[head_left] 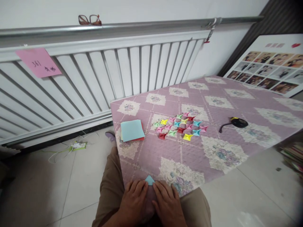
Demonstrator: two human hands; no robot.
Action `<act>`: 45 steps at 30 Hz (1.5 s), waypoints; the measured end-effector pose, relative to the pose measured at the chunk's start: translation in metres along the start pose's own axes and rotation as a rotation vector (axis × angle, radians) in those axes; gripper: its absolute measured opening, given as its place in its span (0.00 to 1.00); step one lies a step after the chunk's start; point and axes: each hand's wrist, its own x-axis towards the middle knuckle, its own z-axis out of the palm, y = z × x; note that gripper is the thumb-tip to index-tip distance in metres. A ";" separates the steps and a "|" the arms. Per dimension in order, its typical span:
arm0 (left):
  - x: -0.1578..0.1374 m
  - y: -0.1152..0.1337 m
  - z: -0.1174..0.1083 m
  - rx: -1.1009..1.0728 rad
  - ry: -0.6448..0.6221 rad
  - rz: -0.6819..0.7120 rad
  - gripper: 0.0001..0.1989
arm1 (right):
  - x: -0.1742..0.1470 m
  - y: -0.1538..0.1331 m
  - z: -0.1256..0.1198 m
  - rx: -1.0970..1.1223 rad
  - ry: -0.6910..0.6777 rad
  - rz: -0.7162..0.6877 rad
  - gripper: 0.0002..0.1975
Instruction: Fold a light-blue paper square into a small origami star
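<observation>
My left hand (132,198) and my right hand (167,201) rest side by side on the near edge of a table covered with a pink quilted cloth (213,94). Both press on a small light-blue folded paper (149,180), whose corner pokes out between the fingertips. Farther out on the cloth lies a stack of square paper sheets (132,130), light blue on top with red beneath. To its right sit several small folded paper pieces (181,126) in pink, yellow, green, red and blue.
A small black object with a strap (236,123) lies on the right of the cloth. A white radiator (94,78) with a pink note (39,62) and glasses (90,20) stands behind. A photo board (270,67) leans at right. Cords (75,146) lie on the floor.
</observation>
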 end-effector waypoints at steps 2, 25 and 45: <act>0.001 0.001 -0.003 0.014 0.020 -0.006 0.16 | -0.004 0.004 0.002 -0.022 -0.007 -0.011 0.22; -0.007 -0.002 -0.006 -0.011 -0.007 -0.112 0.20 | 0.034 0.001 -0.012 0.129 -0.158 0.251 0.05; 0.022 -0.022 -0.012 -0.573 -0.122 -0.329 0.19 | 0.077 0.018 -0.021 0.574 -0.287 0.045 0.09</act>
